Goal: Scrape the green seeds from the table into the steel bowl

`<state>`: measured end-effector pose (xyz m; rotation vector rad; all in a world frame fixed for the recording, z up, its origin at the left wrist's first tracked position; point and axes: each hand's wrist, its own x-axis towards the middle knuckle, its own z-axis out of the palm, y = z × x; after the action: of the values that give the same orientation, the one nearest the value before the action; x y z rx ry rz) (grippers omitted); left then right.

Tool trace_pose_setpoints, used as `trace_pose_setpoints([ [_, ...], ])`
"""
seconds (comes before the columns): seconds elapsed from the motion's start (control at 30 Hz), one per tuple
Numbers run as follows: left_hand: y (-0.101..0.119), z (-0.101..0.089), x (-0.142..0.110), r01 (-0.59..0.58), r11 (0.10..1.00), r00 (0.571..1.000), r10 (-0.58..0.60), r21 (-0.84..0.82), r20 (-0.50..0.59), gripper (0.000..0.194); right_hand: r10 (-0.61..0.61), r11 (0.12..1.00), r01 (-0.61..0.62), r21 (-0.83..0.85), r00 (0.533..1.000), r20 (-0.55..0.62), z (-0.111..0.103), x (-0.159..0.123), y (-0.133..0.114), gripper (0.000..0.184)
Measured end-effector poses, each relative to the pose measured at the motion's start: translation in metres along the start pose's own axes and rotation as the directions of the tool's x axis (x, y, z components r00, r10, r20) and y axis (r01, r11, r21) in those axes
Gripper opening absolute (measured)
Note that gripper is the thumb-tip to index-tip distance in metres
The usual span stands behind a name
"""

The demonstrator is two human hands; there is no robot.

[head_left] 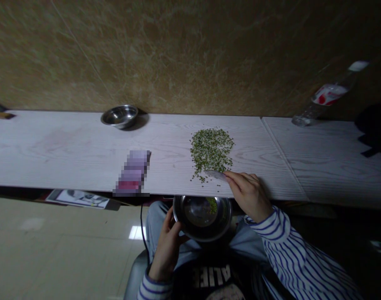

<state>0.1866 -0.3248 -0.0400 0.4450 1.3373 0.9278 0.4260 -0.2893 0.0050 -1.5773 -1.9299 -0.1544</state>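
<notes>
Small green beans [210, 150], like mung beans, lie spread in a loose patch on the pale wooden table [168, 141]. My right hand [249, 193] pinches a greyish spoon [215, 174], its handle mostly hidden in the fingers. The spoon's tip is at the near edge of the beans. Below the table edge, over my lap, my left hand [170, 239] grips the left rim of a steel bowl [196, 233]. A small heap of beans shows at the far right inside this bowl.
Another steel bowl [120, 117] stands near the wall. A pixelated purple phone-like object [133, 173] lies at the front edge. On the right are a plastic bottle [327, 96] and a dark object [374, 127]. Printed paper [80, 199] shows below the table at left.
</notes>
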Motion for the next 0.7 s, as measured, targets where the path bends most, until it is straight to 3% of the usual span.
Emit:
trace_pose_setpoints([
  [0.2, -0.0031, 0.0015, -0.0003, 0.011, 1.000, 1.000, -0.011, -0.015, -0.022, 0.070, -0.016, 1.000, 0.016, -0.005, 0.998, 0.060, 0.0000, -0.0022, -0.0049, 0.023],
  [0.43, -0.0004, 0.0017, -0.0016, 0.011, 1.000, 1.000, -0.011, 0.006, -0.002, 0.068, 0.029, 0.999, -0.029, -0.023, 0.999, 0.023, 0.0018, -0.0015, -0.0008, 0.024],
  [0.7, 0.0004, 0.0042, -0.0028, 0.020, 1.000, 1.000, -0.020, -0.020, -0.017, 0.071, -0.024, 1.000, 0.024, 0.003, 0.998, 0.052, -0.0022, -0.0055, -0.0068, 0.021],
])
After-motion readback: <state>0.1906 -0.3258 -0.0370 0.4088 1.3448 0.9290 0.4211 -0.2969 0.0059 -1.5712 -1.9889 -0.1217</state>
